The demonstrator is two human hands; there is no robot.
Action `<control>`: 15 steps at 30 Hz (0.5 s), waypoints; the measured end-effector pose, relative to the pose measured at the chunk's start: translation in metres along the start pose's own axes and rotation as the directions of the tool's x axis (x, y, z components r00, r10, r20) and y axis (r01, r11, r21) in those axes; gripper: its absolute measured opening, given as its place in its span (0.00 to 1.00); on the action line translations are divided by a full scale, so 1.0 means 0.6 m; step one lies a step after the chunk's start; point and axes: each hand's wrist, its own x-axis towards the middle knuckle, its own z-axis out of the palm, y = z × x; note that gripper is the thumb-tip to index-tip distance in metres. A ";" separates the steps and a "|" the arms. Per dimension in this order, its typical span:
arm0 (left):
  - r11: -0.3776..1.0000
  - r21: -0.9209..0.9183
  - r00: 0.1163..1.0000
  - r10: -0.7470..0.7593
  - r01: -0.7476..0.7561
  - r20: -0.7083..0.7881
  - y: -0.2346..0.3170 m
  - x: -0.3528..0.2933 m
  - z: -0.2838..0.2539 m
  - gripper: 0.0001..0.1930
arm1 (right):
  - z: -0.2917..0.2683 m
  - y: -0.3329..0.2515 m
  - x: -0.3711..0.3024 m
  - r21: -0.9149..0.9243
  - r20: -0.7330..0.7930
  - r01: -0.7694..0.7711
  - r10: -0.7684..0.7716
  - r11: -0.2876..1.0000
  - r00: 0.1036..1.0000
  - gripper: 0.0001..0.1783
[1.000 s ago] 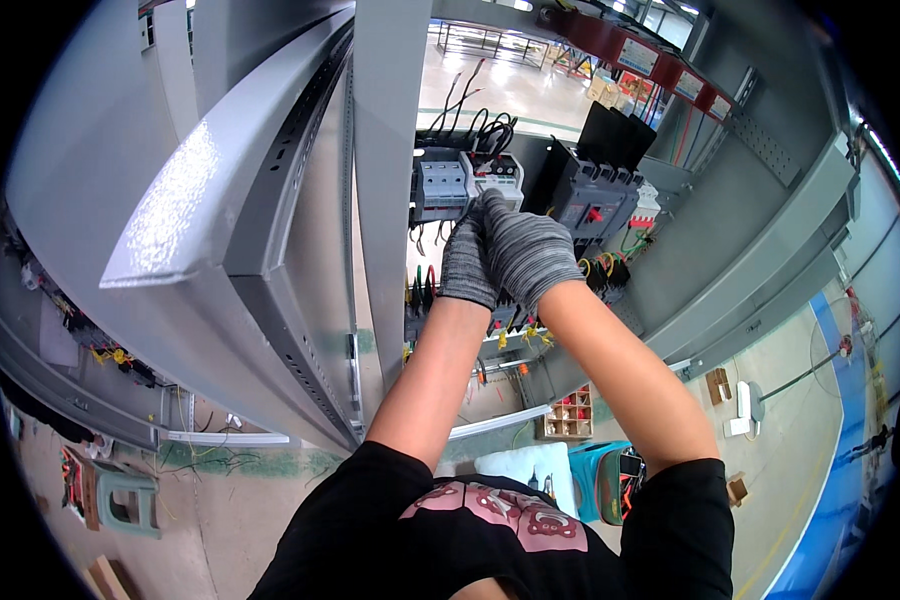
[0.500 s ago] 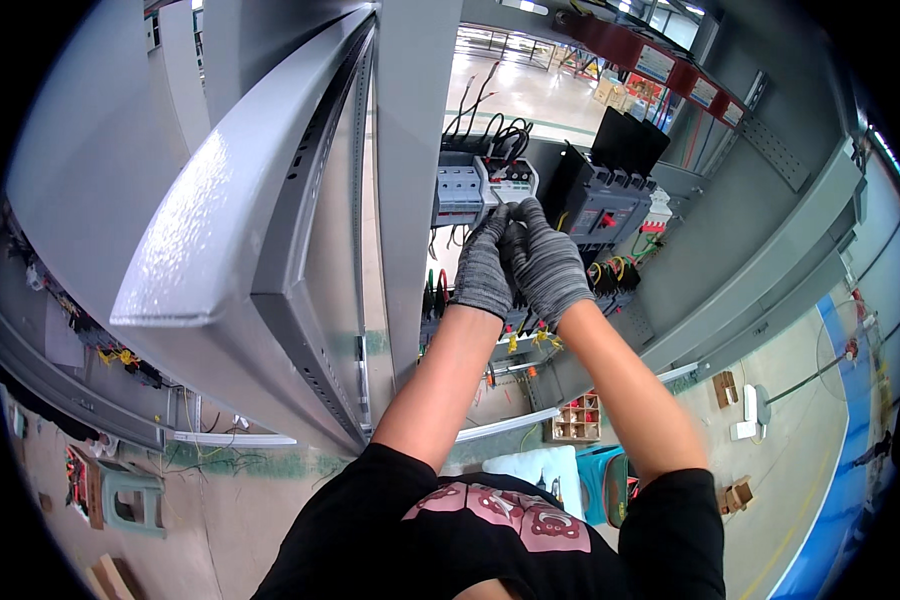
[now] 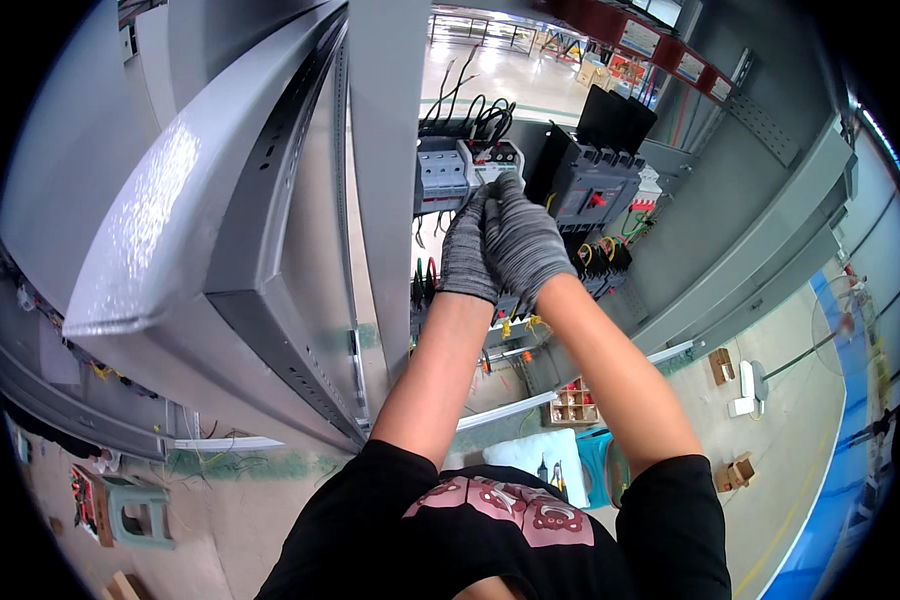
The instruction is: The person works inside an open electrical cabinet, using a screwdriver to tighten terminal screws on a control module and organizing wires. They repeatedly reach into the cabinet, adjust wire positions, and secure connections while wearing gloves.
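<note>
Both my hands wear grey knitted gloves and meet just below a white-and-grey rail-mounted electrical module (image 3: 492, 160). My left hand (image 3: 467, 252) is closed, its fingertips tucked behind the right hand's. My right hand (image 3: 526, 242) is closed too, its fingers pinched near the module's lower front edge. Whatever lies between the fingertips is hidden. Black wires (image 3: 490, 120) loop up from the module's top. Beside it on the left sits a row of grey-blue modules (image 3: 441, 175). To the right stands a large dark grey circuit breaker (image 3: 595, 195) with a red switch.
A tall grey cabinet post (image 3: 382, 180) and a metal panel (image 3: 160, 230) rise on the left. Wired black components (image 3: 605, 265) sit low in the cabinet. Near my body are a compartment box (image 3: 572, 403), a white pad with tools (image 3: 535, 455) and a green stool (image 3: 140, 510).
The view has shifted, so the cabinet and modules appear further left and slightly higher. My hands stay together at the module, with the right glove now covering more of the left fingertips.
</note>
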 end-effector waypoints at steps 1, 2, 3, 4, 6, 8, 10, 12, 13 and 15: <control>1.000 0.021 0.999 0.022 -0.023 0.047 0.001 0.000 -0.004 0.09 | 0.013 0.014 0.009 0.166 -0.082 0.045 -0.032 0.985 0.996 0.15; 1.000 -0.004 0.998 0.011 -0.011 -0.065 -0.015 -0.009 0.017 0.09 | 0.017 0.039 0.015 0.286 -0.109 0.059 -0.029 0.956 0.994 0.14; 1.000 0.006 0.999 0.023 -0.023 -0.030 -0.016 0.000 0.008 0.09 | 0.028 0.048 0.021 0.399 -0.128 0.074 -0.024 0.914 0.991 0.13; 0.999 0.016 0.999 0.034 -0.034 0.006 -0.016 0.008 -0.002 0.09 | 0.040 0.056 0.024 0.505 -0.146 0.089 -0.017 0.858 0.989 0.12; 0.999 0.012 0.999 0.041 -0.041 0.006 -0.021 -0.002 0.004 0.09 | 0.063 0.077 0.030 0.621 -0.119 0.040 0.043 0.783 0.992 0.11; 0.998 0.037 0.998 0.049 -0.048 -0.027 -0.018 -0.009 0.010 0.09 | 0.065 0.074 0.028 0.795 -0.049 -0.028 0.111 0.605 0.993 0.09; 0.994 0.093 0.993 0.072 -0.063 -0.096 -0.007 -0.012 0.008 0.10 | 0.048 0.040 0.016 0.953 0.083 -0.123 0.152 0.278 0.985 0.07; 0.993 0.114 1.000 -0.019 0.018 0.006 -0.006 -0.010 0.000 0.09 | 0.037 0.033 0.018 0.966 0.249 -0.257 0.196 0.016 0.948 0.03; 0.986 0.152 0.992 -0.086 0.072 0.090 0.010 0.002 -0.027 0.08 | 0.035 0.028 0.019 0.940 0.336 -0.318 0.188 -0.120 0.923 0.02; 0.953 0.274 0.971 -0.175 0.127 0.160 0.022 -0.022 -0.012 0.05 | 0.043 0.049 0.014 0.927 0.348 -0.322 0.118 -0.195 0.930 0.02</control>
